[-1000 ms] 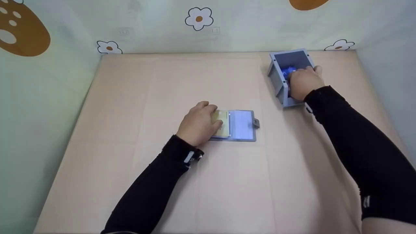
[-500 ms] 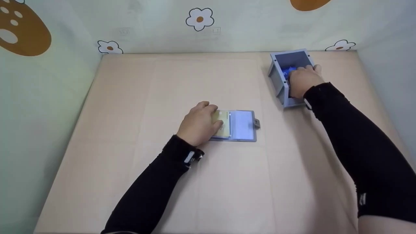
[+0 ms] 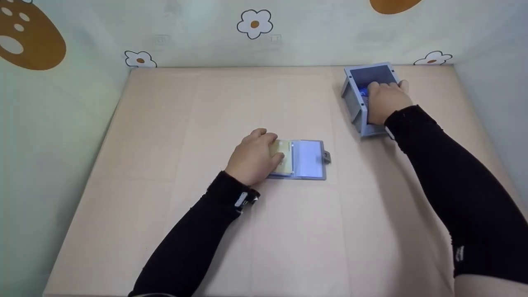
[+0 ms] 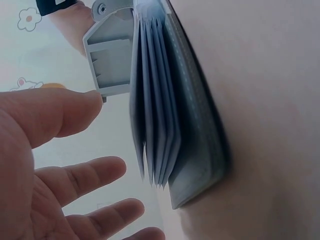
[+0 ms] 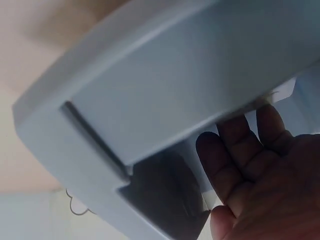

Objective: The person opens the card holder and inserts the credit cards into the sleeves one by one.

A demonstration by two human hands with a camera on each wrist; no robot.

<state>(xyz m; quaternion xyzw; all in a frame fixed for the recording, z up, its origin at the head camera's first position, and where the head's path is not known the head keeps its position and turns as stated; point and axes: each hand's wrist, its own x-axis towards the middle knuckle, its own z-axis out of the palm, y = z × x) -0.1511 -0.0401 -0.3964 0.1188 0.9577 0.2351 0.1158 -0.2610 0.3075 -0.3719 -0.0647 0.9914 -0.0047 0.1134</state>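
Note:
An opened card holder (image 3: pixel 310 160) with a snap tab lies mid-table, a yellowish card showing on its left side. My left hand (image 3: pixel 252 159) hovers over that left side, fingers loosely spread. In the left wrist view its thumb and fingertips stand apart from the fanned clear sleeves (image 4: pixel 157 110). My right hand (image 3: pixel 387 103) reaches down into a grey plastic bin (image 3: pixel 354 103); a bit of a blue thing (image 3: pixel 363 91) shows beside it. In the right wrist view the fingers bend behind the bin wall, near a small whitish piece (image 5: pixel 284 91). Some fingertips are hidden; no held thing is visible.
The bin stands at the table's back right, near the flower-patterned wall (image 3: pixel 198 45). A beige cover (image 3: pixel 165 123) with faint creases spreads over the table. Walls also rise at the left and right.
My right hand has shifted slightly inside the bin, and less of the blue thing shows now. My left hand and the card holder keep their places.

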